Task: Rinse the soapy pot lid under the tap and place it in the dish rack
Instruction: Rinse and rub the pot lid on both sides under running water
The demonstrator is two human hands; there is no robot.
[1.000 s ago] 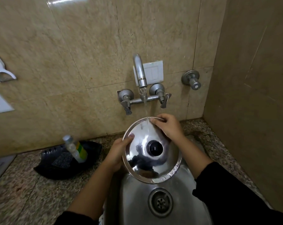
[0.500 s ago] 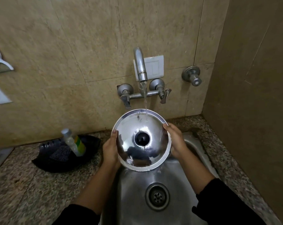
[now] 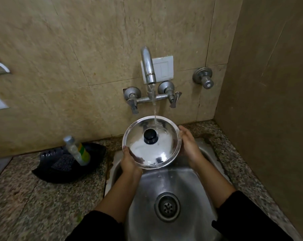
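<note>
A shiny steel pot lid (image 3: 163, 150) with a black knob (image 3: 150, 134) is held over the steel sink (image 3: 190, 180), top side towards me. Water runs from the wall tap (image 3: 148, 66) and strikes the lid's upper part beside the knob. My left hand (image 3: 129, 161) grips the lid's lower left rim. My right hand (image 3: 189, 145) holds the right rim with its palm against the edge. No dish rack is in view.
A black tray (image 3: 48, 169) on the speckled granite counter (image 3: 42, 206) left of the sink holds a scrubber (image 3: 63, 162) and a tipped clear bottle (image 3: 77, 150). The sink drain (image 3: 167, 206) lies below the lid. A side wall stands close on the right.
My right hand slid from the lid's top edge to its right rim. The lid tipped and rose towards the tap, so the stream now lands beside the knob.
</note>
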